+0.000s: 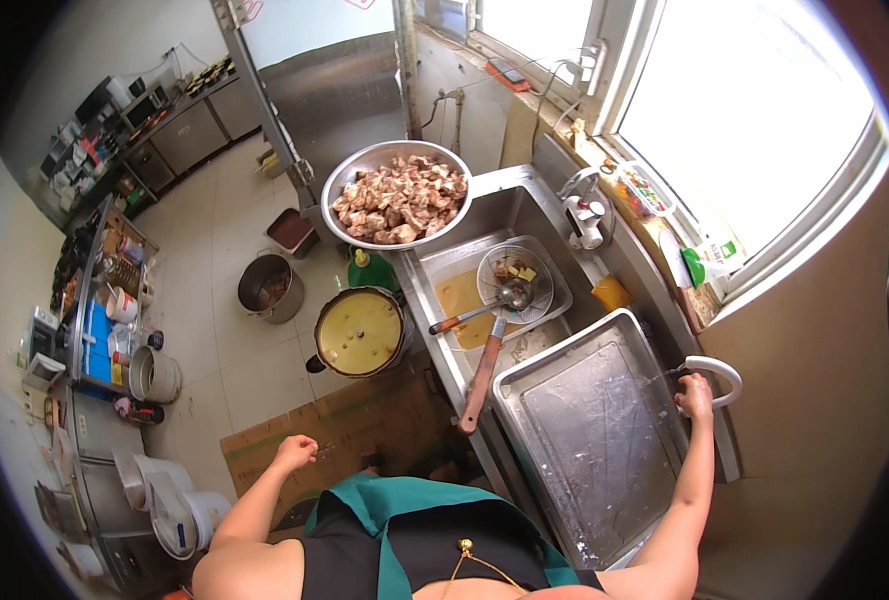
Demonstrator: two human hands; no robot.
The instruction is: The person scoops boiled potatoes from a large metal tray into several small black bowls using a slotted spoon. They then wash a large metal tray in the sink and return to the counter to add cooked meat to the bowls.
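Note:
My right hand [693, 395] is at the white curved tap spout [726, 379], beside the right edge of a large metal tray [587, 442]. Its fingers are bent, and whether they grip the tap is not clear. The tray rests tilted over the sink counter, with wet streaks and pale specks on its surface. Away to the left, my left hand [297, 453] hangs above brown cardboard [347, 420] on the floor. Its fingers curl loosely, with no object visible in them. A wire skimmer [482, 382] and a ladle [516, 294] lie across a tub in the sink [504, 199].
A steel bowl of meat chunks [403, 199] sits at the sink's far corner. On the floor stand a pot of yellowish liquid [360, 332], a green jug [373, 270] and a deep pot [270, 288]. A second white tap [585, 223] rises behind the sink; shelves [88, 330] line the left.

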